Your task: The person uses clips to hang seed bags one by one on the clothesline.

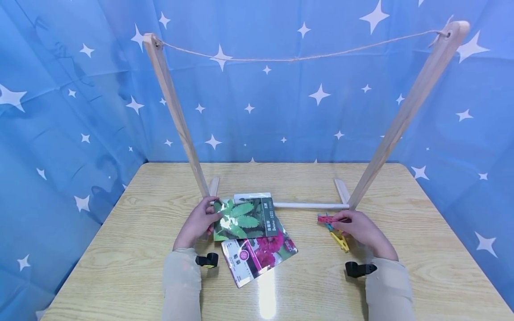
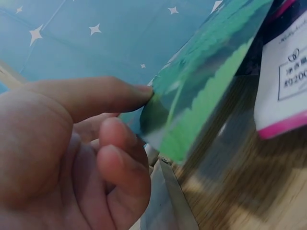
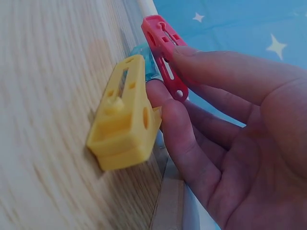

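Note:
My left hand [image 1: 197, 223] pinches the left edge of a green seed packet [image 1: 241, 219] with a leaf picture. In the left wrist view its thumb presses on the corner of that packet [image 2: 192, 91], which tilts up from the table. Partly beneath it lies a seed packet with pink flowers [image 1: 257, 258], and a pale packet edge [image 1: 252, 195] shows behind. On the other side my right hand [image 1: 364, 232] pinches a red clothespin [image 3: 165, 52] between thumb and fingers. A yellow clothespin [image 3: 120, 117] and a blue clothespin [image 3: 145, 57], partly hidden, lie beside those fingers.
Two wooden posts, left [image 1: 176, 109] and right [image 1: 409, 111], lean outward with a sagging string [image 1: 257, 59] tied between their tops. A white rod [image 1: 311, 205] joins their bases on the wooden table [image 1: 132, 249]. A blue star-patterned curtain [image 1: 273, 120] hangs behind.

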The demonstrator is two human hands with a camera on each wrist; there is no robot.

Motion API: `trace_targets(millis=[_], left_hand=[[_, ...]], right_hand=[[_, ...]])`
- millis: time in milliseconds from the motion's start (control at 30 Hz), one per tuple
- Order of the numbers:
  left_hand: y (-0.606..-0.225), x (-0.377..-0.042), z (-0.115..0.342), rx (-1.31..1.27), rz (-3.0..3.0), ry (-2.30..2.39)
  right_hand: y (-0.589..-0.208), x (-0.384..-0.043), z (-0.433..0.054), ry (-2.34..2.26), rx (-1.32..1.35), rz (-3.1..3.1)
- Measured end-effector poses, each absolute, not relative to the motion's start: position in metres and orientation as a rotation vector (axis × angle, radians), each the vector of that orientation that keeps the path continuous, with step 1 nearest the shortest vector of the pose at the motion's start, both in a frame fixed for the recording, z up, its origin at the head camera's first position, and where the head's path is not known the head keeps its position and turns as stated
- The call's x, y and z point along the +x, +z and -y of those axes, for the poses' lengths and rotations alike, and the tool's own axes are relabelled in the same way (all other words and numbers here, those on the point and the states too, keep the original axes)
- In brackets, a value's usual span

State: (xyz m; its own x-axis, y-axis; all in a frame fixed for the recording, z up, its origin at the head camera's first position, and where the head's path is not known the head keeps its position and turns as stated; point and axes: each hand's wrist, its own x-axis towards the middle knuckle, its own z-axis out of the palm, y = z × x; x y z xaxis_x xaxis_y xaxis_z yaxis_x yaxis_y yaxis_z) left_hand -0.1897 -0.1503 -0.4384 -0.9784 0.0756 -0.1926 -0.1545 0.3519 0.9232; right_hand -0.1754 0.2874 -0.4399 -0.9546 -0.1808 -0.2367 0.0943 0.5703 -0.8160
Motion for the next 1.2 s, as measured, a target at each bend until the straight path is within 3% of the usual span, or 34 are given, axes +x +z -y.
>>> trace_targets(millis=[1200], left_hand=[[-0.439,-0.188,0.162,-0.015,-2.525,1.652]], right_hand=[[-0.436,-0.175,-0.29,-1.318,0.042,-2.637]])
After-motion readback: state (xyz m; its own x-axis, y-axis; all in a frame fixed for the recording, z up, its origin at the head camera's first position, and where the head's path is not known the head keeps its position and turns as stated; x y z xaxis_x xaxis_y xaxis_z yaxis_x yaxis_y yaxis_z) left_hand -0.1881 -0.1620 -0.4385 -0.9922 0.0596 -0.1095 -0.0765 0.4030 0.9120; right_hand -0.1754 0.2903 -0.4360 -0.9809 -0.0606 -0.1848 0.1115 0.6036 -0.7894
